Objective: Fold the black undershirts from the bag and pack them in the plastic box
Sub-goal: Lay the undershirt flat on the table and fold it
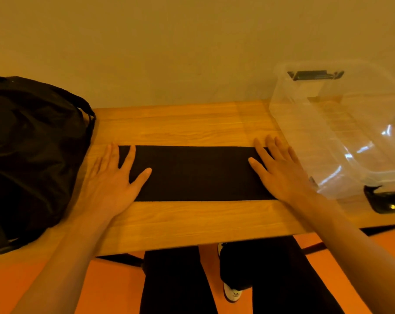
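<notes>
Both grips lie flat, fingers straight: left hand (111, 177) and right hand (280, 171) press one folded black undershirt (198, 173) on the desk (180, 216), between one bag (31, 159) and one plastic box (341, 132).

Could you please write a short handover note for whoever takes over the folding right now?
Left hand: open, flat on the undershirt's left end.
Right hand: open, flat on its right end.
The undershirt lies on the table as a long strip, bag to its left, box to its right.
Done: folded to a strip; no shirt shows in the box.
Left: likely fold it shorter, box it, then check the bag.
</notes>
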`<action>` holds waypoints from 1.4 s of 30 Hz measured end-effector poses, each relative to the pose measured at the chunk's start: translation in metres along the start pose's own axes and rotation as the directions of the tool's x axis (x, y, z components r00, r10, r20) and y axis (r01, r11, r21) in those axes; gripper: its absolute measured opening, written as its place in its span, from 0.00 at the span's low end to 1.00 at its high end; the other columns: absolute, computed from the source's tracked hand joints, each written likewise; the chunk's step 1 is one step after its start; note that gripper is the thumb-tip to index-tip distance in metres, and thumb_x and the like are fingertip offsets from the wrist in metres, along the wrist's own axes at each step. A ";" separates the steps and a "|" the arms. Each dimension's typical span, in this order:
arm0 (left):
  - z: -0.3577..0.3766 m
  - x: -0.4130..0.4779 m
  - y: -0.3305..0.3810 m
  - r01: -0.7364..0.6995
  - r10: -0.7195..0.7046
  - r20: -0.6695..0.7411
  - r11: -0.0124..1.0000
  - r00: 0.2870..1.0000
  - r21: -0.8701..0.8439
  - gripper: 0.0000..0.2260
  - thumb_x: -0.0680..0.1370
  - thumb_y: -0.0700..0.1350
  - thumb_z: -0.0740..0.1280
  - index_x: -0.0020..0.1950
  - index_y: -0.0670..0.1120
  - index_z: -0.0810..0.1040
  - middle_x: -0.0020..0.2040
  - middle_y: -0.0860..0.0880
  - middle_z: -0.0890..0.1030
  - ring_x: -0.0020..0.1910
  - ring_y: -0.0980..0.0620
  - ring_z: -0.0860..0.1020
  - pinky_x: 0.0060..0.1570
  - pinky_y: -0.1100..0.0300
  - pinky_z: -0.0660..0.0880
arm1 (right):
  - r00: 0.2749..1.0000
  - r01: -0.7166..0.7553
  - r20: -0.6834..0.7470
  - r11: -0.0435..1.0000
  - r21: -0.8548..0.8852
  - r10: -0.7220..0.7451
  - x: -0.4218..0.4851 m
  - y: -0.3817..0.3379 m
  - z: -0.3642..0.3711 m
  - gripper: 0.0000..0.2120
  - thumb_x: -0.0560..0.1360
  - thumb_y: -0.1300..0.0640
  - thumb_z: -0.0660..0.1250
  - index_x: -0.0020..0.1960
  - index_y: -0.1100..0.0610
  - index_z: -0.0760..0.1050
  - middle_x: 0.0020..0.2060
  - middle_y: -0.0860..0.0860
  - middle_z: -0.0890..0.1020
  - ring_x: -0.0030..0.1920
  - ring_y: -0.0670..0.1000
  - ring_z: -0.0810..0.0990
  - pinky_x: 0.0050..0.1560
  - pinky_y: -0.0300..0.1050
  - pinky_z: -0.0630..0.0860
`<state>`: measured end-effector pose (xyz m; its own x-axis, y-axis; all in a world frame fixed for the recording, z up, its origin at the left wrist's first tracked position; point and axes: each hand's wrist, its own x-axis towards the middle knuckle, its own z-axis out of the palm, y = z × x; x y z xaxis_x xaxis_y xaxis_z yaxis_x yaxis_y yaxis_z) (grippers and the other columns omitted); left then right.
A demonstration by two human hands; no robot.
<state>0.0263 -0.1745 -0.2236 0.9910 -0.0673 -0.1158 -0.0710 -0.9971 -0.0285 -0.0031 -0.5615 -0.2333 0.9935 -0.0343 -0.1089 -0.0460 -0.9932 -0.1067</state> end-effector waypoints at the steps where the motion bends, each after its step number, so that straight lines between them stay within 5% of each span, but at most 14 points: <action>1: 0.000 0.004 -0.001 -0.016 0.016 -0.003 1.000 1.000 -0.007 0.36 0.76 0.74 0.37 0.80 0.60 0.35 0.82 0.46 0.38 0.80 0.51 0.35 0.79 0.50 0.40 | 1.000 -0.001 -0.003 1.000 0.002 0.001 0.000 0.000 0.001 0.36 0.77 0.31 0.33 0.81 0.44 0.37 0.82 0.52 0.42 0.80 0.52 0.36 0.80 0.56 0.40; 5: -0.010 0.006 0.004 -0.004 0.005 -0.049 1.000 0.999 0.027 0.37 0.76 0.73 0.35 0.82 0.57 0.40 0.83 0.43 0.41 0.81 0.48 0.37 0.79 0.48 0.40 | 0.999 0.020 -0.040 0.994 -0.106 -0.024 -0.008 -0.007 -0.004 0.38 0.77 0.29 0.28 0.81 0.47 0.35 0.81 0.56 0.40 0.80 0.55 0.35 0.78 0.55 0.35; 9: -0.025 -0.021 0.050 0.060 -0.081 -0.239 0.994 0.968 -0.091 0.37 0.79 0.69 0.36 0.83 0.50 0.49 0.83 0.39 0.47 0.82 0.43 0.43 0.79 0.47 0.39 | 0.966 0.236 -0.069 0.961 -0.141 -0.247 -0.007 -0.034 -0.024 0.37 0.76 0.29 0.29 0.80 0.45 0.33 0.80 0.53 0.35 0.79 0.54 0.31 0.78 0.54 0.34; 12: -0.016 -0.023 0.070 0.100 -0.118 -0.138 0.986 0.983 -0.133 0.40 0.78 0.72 0.37 0.83 0.49 0.41 0.82 0.38 0.41 0.81 0.42 0.38 0.80 0.46 0.39 | 0.930 0.368 0.051 0.921 -0.126 -0.364 -0.001 -0.042 -0.017 0.37 0.73 0.29 0.28 0.79 0.42 0.31 0.80 0.51 0.33 0.78 0.52 0.29 0.80 0.55 0.38; 17: 0.006 0.000 0.059 0.220 -0.222 -0.002 0.968 0.975 -0.124 0.42 0.76 0.75 0.38 0.83 0.51 0.37 0.81 0.37 0.38 0.81 0.41 0.36 0.79 0.44 0.39 | 0.955 0.297 0.043 0.953 -0.057 -0.295 -0.013 -0.033 0.000 0.35 0.73 0.29 0.27 0.78 0.39 0.32 0.80 0.48 0.35 0.79 0.49 0.31 0.80 0.53 0.38; 29: -0.009 0.088 0.062 -0.175 0.175 0.002 0.985 0.985 -0.001 0.40 0.72 0.76 0.36 0.81 0.60 0.37 0.83 0.45 0.39 0.82 0.48 0.39 0.80 0.48 0.41 | 0.993 -0.081 -0.082 0.995 0.057 0.086 -0.080 -0.087 0.019 0.37 0.79 0.31 0.34 0.82 0.49 0.40 0.81 0.58 0.41 0.81 0.58 0.38 0.79 0.61 0.43; 34: -0.021 0.128 0.070 -0.396 0.396 0.029 0.918 0.918 0.009 0.38 0.74 0.74 0.38 0.81 0.60 0.36 0.83 0.48 0.39 0.81 0.51 0.39 0.80 0.50 0.40 | 0.989 -0.142 0.048 0.989 0.039 0.140 -0.086 -0.106 0.007 0.44 0.73 0.26 0.32 0.80 0.51 0.29 0.78 0.62 0.31 0.77 0.62 0.28 0.77 0.67 0.39; 37: -0.034 0.136 0.079 -0.467 0.467 0.005 0.884 0.884 -0.010 0.39 0.74 0.73 0.38 0.82 0.57 0.39 0.83 0.48 0.40 0.81 0.51 0.39 0.80 0.50 0.39 | 1.000 0.009 0.017 1.000 -0.026 -0.008 -0.072 -0.097 -0.016 0.44 0.73 0.23 0.34 0.79 0.48 0.29 0.76 0.61 0.27 0.75 0.62 0.22 0.76 0.67 0.33; 39: -0.040 0.131 0.089 -0.381 0.373 -0.130 0.924 0.919 -0.044 0.37 0.77 0.71 0.39 0.83 0.55 0.42 0.83 0.47 0.40 0.82 0.49 0.39 0.80 0.47 0.39 | 0.969 0.246 0.017 0.967 -0.058 -0.245 -0.052 -0.083 -0.030 0.42 0.75 0.23 0.38 0.80 0.44 0.32 0.78 0.57 0.29 0.75 0.58 0.23 0.78 0.61 0.34; 42: -0.033 0.112 0.110 -0.164 0.144 -0.151 0.978 0.978 -0.126 0.36 0.80 0.71 0.41 0.83 0.54 0.46 0.83 0.45 0.41 0.82 0.45 0.39 0.79 0.44 0.38 | 0.785 0.615 0.178 0.780 -0.113 -0.593 -0.023 -0.065 -0.037 0.38 0.77 0.24 0.42 0.80 0.39 0.36 0.79 0.51 0.32 0.76 0.51 0.24 0.79 0.55 0.33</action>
<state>0.1337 -0.2933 -0.2074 0.9761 -0.2151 0.0322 -0.2174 -0.9692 0.1161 -0.0196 -0.5007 -0.1876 0.7887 0.5820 -0.1981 0.5870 -0.8087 -0.0390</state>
